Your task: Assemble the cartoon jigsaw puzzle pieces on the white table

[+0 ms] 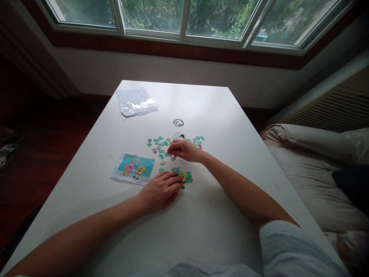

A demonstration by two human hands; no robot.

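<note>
My left hand (pixel 161 190) lies flat on the white table (pixel 219 215), its fingers stretched out. Its fingertips rest at the left edge of a partly joined jigsaw puzzle (pixel 187 177), which shows a yellow cartoon figure on green. Farther forward, my right hand (pixel 186 150) is over the loose puzzle pieces (pixel 161 148), with its fingers bent down and drawn together. Whatever is between those fingertips is hidden. Left of the joined part lies a picture sheet (pixel 135 168) with cartoon figures on a blue-green ground.
Two small round items (pixel 178 122) (pixel 179 136) lie beyond the loose pieces. A clear plastic bag with papers (pixel 137 102) is at the table's far left. To the right of the table is a pale cushioned seat (pixel 311 173); windows (pixel 152 17) stand ahead.
</note>
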